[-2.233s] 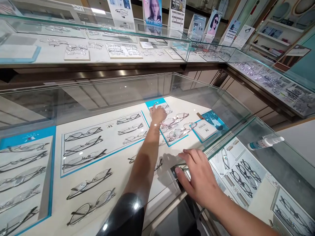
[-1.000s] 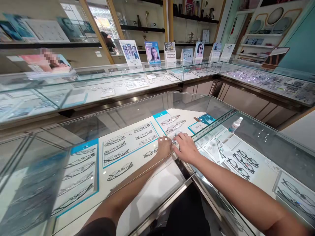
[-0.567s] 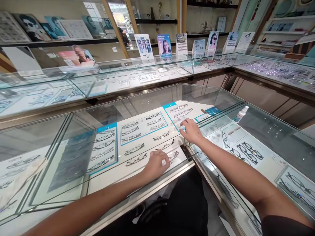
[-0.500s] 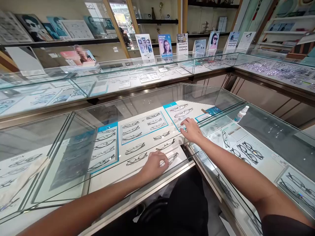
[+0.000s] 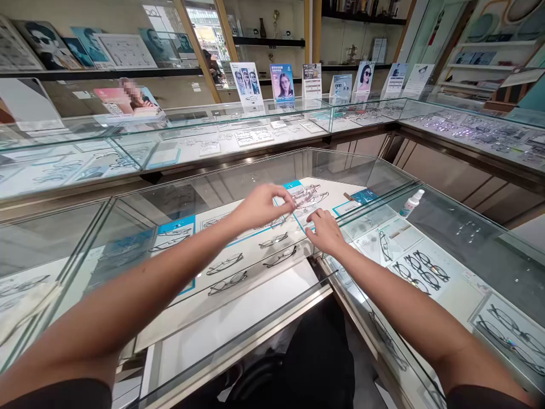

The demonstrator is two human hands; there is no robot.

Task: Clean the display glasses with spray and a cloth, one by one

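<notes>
My left hand point(image 5: 264, 205) is over the display case with thumb and fingers closed together. They pinch a pair of eyeglasses point(image 5: 307, 197), slightly blurred, above the blue-edged display card point(image 5: 293, 185) at the back of the case. Just right of them my right hand point(image 5: 326, 232) hovers with fingers bent but apart, holding nothing. Below my hands, eyeglass frames lie in pairs on the white surface: one thin pair point(image 5: 273, 241), one dark pair point(image 5: 280, 257), and two others point(image 5: 225, 264) further left. Part of the card is hidden by my left hand.
A white spray bottle point(image 5: 411, 203) stands on the right-hand glass counter. Several dark eyeglasses point(image 5: 426, 270) lie beneath its glass. A glass counter point(image 5: 255, 122) with poster stands runs behind. A pale cloth point(image 5: 29, 309) lies at the left.
My left hand has lifted a pair of eyeglasses from the front of the case and carried it up and away toward the back card. My right hand has barely moved; the view shifted slightly.
</notes>
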